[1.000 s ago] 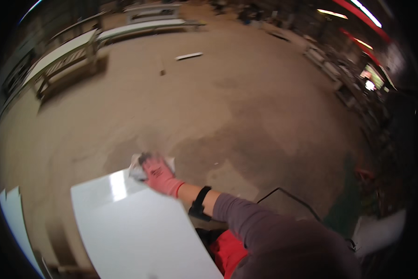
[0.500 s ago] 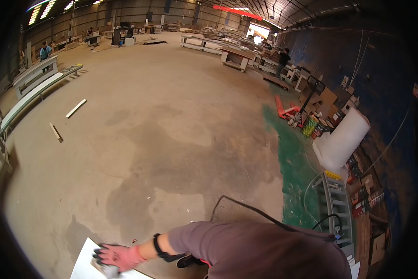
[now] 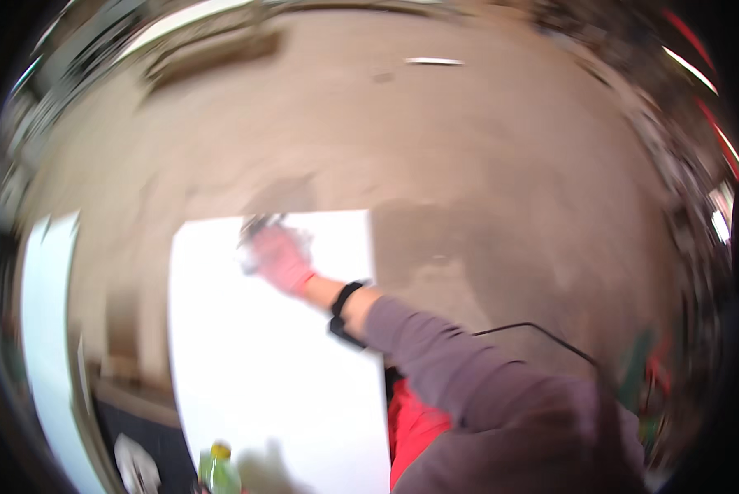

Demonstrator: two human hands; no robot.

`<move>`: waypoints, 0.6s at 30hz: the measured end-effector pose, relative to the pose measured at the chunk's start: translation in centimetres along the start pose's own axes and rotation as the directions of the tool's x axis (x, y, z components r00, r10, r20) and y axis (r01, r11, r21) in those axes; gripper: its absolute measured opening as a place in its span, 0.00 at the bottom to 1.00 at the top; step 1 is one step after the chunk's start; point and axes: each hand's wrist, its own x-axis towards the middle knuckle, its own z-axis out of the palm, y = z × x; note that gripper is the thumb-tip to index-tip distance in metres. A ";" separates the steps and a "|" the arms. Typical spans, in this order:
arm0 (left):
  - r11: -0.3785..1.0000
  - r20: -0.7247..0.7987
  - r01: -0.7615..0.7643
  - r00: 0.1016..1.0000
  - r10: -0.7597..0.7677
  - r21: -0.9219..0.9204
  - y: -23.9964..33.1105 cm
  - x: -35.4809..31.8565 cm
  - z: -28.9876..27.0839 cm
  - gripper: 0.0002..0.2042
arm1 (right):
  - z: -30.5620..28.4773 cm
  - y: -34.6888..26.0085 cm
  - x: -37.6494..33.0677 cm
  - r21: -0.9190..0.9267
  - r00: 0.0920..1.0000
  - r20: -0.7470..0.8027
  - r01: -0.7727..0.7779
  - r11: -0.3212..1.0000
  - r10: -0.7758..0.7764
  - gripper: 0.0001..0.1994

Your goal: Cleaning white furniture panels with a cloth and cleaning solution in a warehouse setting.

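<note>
My right hand (image 3: 279,257), in a pink work glove with dark fingertips, presses down near the far edge of a large white panel (image 3: 279,346). Under and around the fingers shows a pale, crumpled, rag-like thing (image 3: 304,239), smeared by motion. The fingers look closed over it, though their exact grip is blurred. A dark band circles the wrist, and the arm reaches across from the lower right. On the near part of the panel a green bottle (image 3: 221,473) with a yellow cap appears, cut off below. My left hand is out of view.
A second white panel (image 3: 48,329) stands at the left, past a gap. In that gap lies a whitish crumpled thing (image 3: 137,465) on a dark surface (image 3: 160,436). A low bench-like frame (image 3: 213,53) and a white strip (image 3: 434,61) are on the floor beyond.
The view has swung left and down, bringing far more of the white panel and the bottle into sight. My right hand remains on the panel, now near its far edge.
</note>
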 end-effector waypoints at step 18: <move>0.780 -0.067 0.623 0.782 -0.620 0.054 -3.8 -10.8 -5.7 0.32 | 9.6 -37.5 -32.7 0.914 0.265 0.204 0.294 0.281 -0.942 0.23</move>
